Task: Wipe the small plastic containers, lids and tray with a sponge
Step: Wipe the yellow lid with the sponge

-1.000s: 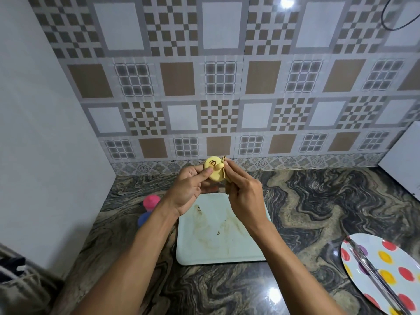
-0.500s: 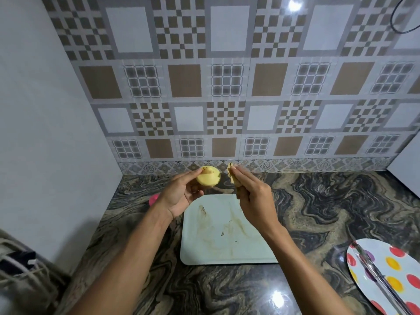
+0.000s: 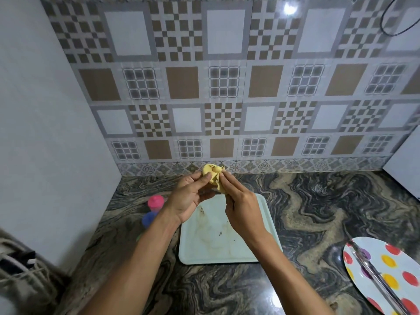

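Observation:
My left hand (image 3: 188, 196) grips a small round yellow lid (image 3: 210, 170), held up above the far edge of the tray. My right hand (image 3: 241, 205) pinches a yellow sponge (image 3: 218, 181) and presses it against the lid's side. Below both hands lies a pale green rectangular tray (image 3: 227, 253), smeared with brown stains and a few dark crumbs. To the left of the tray stand a pink-lidded container (image 3: 155, 202) and a blue one (image 3: 148, 218), partly hidden by my left forearm.
A white plate with coloured dots (image 3: 391, 276) lies at the right with metal tongs (image 3: 375, 273) across it. The dark marbled counter (image 3: 306, 212) ends at a tiled back wall and a plain white wall on the left. A wire rack (image 3: 20, 264) sits bottom left.
Half a second ago the lid and the sponge were held apart. Now my hands have come together and the sponge touches the lid again.

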